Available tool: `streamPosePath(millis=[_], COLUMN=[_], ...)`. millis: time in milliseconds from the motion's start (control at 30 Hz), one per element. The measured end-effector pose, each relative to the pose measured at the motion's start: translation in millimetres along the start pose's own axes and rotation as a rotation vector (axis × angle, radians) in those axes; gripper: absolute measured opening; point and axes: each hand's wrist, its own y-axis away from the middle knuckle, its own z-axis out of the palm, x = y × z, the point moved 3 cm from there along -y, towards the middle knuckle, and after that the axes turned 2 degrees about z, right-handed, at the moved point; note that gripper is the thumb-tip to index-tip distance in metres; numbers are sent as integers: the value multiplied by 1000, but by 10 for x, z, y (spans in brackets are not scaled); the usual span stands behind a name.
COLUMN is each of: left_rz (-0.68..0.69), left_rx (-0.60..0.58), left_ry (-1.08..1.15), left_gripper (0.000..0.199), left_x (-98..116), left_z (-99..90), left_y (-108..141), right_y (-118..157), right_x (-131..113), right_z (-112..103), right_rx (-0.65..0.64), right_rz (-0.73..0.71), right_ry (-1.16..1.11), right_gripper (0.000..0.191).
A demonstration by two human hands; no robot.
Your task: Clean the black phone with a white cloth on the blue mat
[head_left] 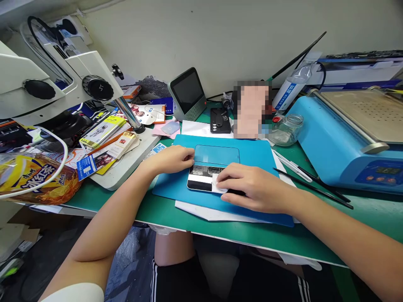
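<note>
On the blue mat [170,184] lies a phone [197,184] with a shiny dark screen and a white band reflected in it. A clear glass sheet with a dark outline [216,154] lies just beyond the phone. My right hand [252,184] holds a small white wipe [215,181] pressed on the phone's surface. My left hand [173,159] is closed near the sheet's left edge and the phone's upper left corner; whether its fingertips hold anything is too small to tell.
A microscope [94,75] stands at the left beside a drink bottle [37,178] and boxes. Behind the mat are a black phone [220,120], a display [188,94] and a glass jar [288,129]. Black tweezers [315,188] and a blue machine [340,147] are at the right.
</note>
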Motion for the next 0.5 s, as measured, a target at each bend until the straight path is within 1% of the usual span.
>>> streamPosePath(millis=[167,333,500], left_rz=[-2,-1,-2], left_rx=[0,3,0], left_ry=[0,-1,0], left_gripper=[17,17,17], left_x=[4,7,-4], left_z=[2,-6,-3], left_y=[2,2,2], right_y=[9,2,3], right_x=[50,0,9], right_z=[-3,12,-23], right_rx=[53,-5,71], right_rz=[48,4,63], right_ry=[48,4,54], right_gripper=[28,27,28])
